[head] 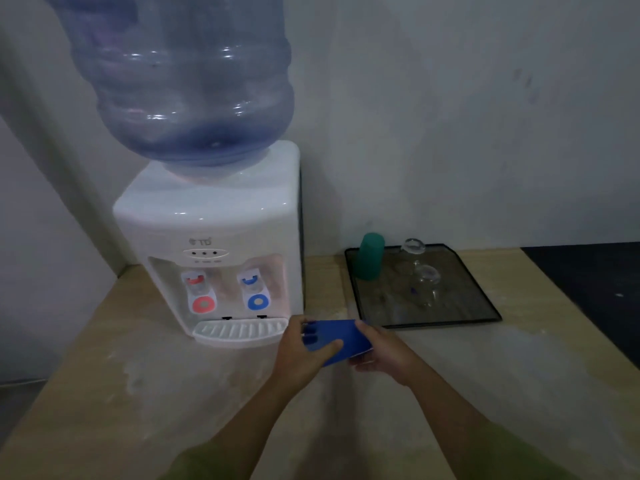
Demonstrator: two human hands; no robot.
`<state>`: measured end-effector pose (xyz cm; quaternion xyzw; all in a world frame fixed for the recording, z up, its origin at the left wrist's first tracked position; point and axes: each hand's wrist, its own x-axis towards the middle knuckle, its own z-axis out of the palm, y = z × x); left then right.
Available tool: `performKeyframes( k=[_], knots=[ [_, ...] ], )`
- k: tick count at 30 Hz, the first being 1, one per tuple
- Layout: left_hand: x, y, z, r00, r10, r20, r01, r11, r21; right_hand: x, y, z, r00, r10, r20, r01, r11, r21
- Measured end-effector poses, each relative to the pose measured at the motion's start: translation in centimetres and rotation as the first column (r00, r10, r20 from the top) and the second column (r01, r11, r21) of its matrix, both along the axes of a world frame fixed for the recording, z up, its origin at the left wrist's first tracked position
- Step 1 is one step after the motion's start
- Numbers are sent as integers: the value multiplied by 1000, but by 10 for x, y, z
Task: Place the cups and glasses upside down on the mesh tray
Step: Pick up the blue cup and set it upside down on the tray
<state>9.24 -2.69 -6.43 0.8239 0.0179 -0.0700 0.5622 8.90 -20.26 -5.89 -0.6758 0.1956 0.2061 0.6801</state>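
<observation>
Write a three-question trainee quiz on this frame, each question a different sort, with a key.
1. True or false: the blue cup is held by both the left hand and the right hand.
2. Which stands on the mesh tray? A) green cup B) red mug C) kettle
3. Fill in: the tray lies to the ____ of the water dispenser.

Key: 1 true; 2 A; 3 right.
</observation>
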Motion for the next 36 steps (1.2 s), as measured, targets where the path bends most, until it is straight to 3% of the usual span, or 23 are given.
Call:
performKeyframes(
  k=[4, 10, 14, 18, 20, 22, 24, 26, 31, 36],
  knots=[
    [23, -32, 6, 969, -216, -124, 230, 967, 113, 12, -40, 9, 997, -53, 51, 54, 998, -31],
    [62, -84, 14, 856, -465, -225, 517, 771, 373, 41, -80, 17, 971, 65, 229, -17, 978, -207],
    [88, -116, 7, 931, -328, -157, 364, 842, 398, 62, -105, 17, 919, -10, 393, 145, 938, -316],
    [107, -145, -9, 988, -102, -115, 131, 949, 286, 67, -149, -2, 846, -46, 532, 415, 683, -601],
    [115, -155, -17, 995, -39, -95, 65, 955, 289, 66, -174, -18, 897, 42, 439, 343, 558, -755],
    [123, -164, -26, 997, -9, -77, 30, 961, 276, 67, -194, -34, 968, 144, 206, 122, 449, -885],
    [132, -170, -34, 999, 12, -53, 1, 969, 248, 68, -207, -47, 980, 198, 13, -66, 388, -919],
    [139, -176, -41, 999, 30, -32, -23, 976, 217, 67, -214, -57, 965, 246, -88, -174, 357, -918],
    [147, -189, -54, 996, 68, -49, -54, 969, 241, 64, -220, -72, 937, 320, -143, -228, 247, -942],
    [144, -194, -58, 995, 77, -59, -58, 960, 273, 64, -220, -72, 937, 322, -135, -225, 260, -939]
  ],
)
